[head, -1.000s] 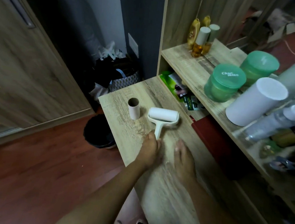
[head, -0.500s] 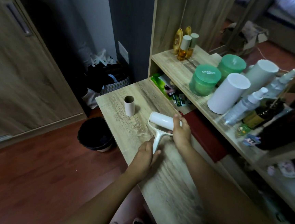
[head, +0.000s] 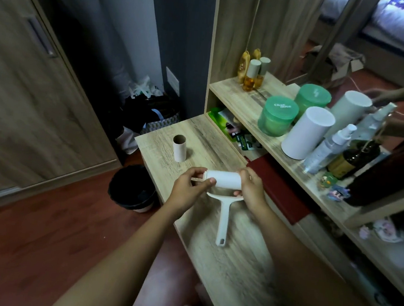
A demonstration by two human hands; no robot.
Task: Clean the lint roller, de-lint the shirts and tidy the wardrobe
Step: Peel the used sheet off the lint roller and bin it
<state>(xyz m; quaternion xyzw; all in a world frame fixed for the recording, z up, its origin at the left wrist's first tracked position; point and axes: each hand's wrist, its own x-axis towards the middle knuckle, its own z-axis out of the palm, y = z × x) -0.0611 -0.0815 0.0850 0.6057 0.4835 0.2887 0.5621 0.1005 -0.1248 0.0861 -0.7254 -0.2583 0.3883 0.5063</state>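
Mid-frame, the lint roller (head: pixel 223 179) is held above the wooden table (head: pixel 235 265). The left hand (head: pixel 188 190) pinches its left end and the right hand (head: pixel 253 191) curls round its right. Left of it stands a black bin (head: pixel 132 188), its contents too dark to tell.

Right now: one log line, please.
left hand pinches lint roller at left end | right hand holds its right end | cardboard tube upright on table

Cardboard tube (head: pixel 179 149) on table (head: pixel 235 265), behind-left of lint roller (head: pixel 223 182); bin (head: pixel 132 187) left.
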